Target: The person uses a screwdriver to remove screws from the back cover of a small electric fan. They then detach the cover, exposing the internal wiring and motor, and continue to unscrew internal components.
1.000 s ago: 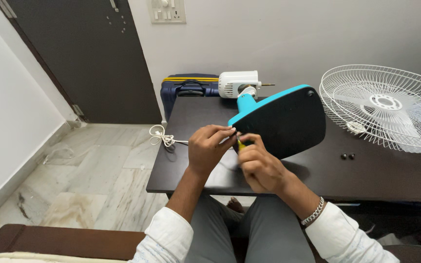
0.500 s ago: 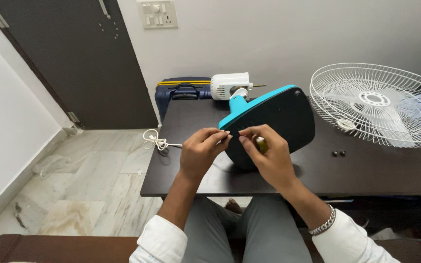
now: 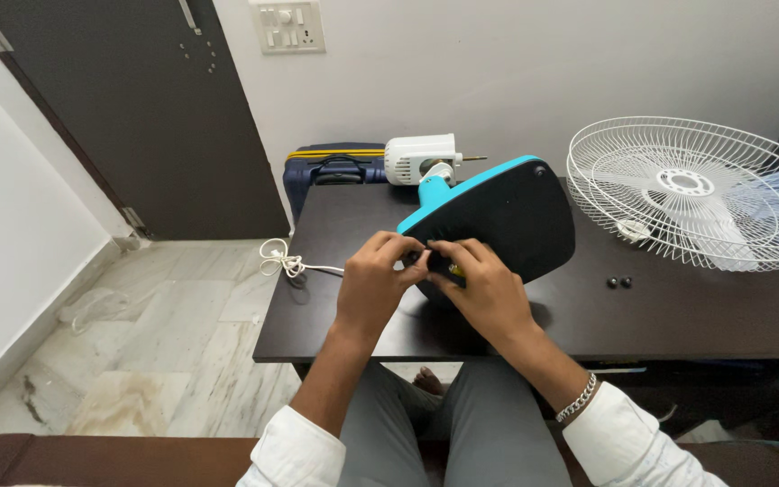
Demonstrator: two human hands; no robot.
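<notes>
A fan base (image 3: 511,216) with a teal rim and black underside stands tilted on the dark table (image 3: 678,316), its underside facing me. My left hand (image 3: 373,278) grips the base's lower left edge with curled fingers. My right hand (image 3: 489,290) meets it there, closed around a small yellow-handled tool (image 3: 455,269) that is mostly hidden by my fingers. A teal neck joins the base to the white motor housing (image 3: 421,158), whose shaft points right.
A white wire fan guard (image 3: 687,194) lies on the table at the right. Two small black knobs (image 3: 618,282) sit near it. A white cord (image 3: 283,261) hangs off the table's left edge. A dark blue suitcase (image 3: 331,169) stands behind, beside a dark door (image 3: 137,108).
My right hand has moved left and down with the yellow tool, back to the base's lower edge beside my left fingers. The base has not shifted.
</notes>
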